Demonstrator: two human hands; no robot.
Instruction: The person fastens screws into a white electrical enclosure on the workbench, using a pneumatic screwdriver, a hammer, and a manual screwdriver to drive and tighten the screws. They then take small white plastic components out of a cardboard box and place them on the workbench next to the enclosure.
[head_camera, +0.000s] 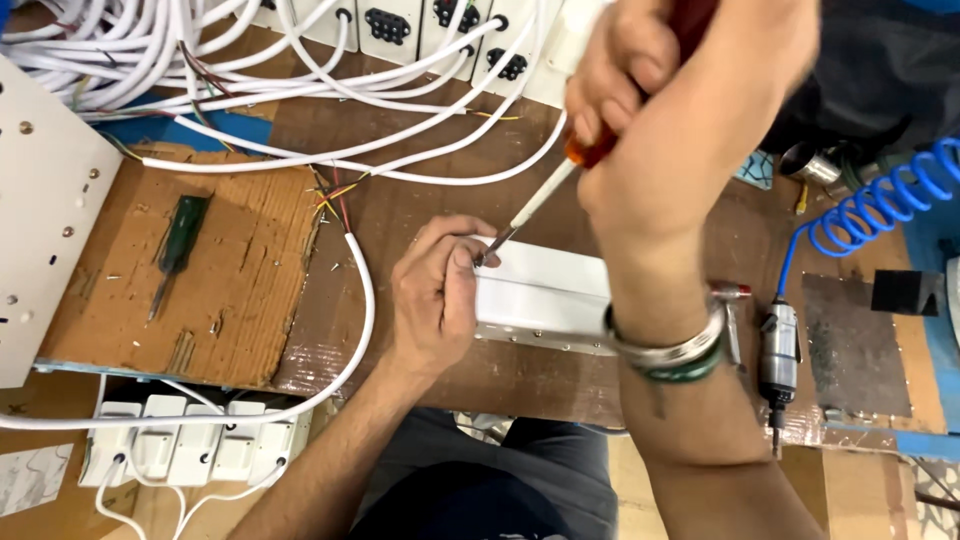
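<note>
White box (545, 295), rectangular, smooth plastic or painted casing, lies flat near the middle of the worktop (420, 190), its near edge showing a row of small fasteners. Worktop surface is brown, part covered by a worn, pitted sheet of cardboard (200, 270) to the left of the box, with blue edging visible beyond. Left hand (435, 295) rests against the box's left end, fingers curled together and pinched at the tip of the screwdriver (540, 195). Right hand (640, 90), above the box, has its fingers clamped round the orange-red handle; the pale shaft slants down to the box's upper left corner. Metal and green bangles (675, 355) circle the right wrist, just over the box's right end. Left of the box, a white cable (365, 290) curves across the surface, its coloured cores fanned out bare. Farther left on the cardboard lies a second, dark green-handled screwdriver (175, 250). Above the box, a tangle of white cables (300, 70) runs into a row of white socket housings (440, 25). Right of the box lies a grey pneumatic tool (780, 355) fed by a coiled blue hose (875, 200). Below and left of the box, more white socket units (190, 445) sit lower down.
</note>
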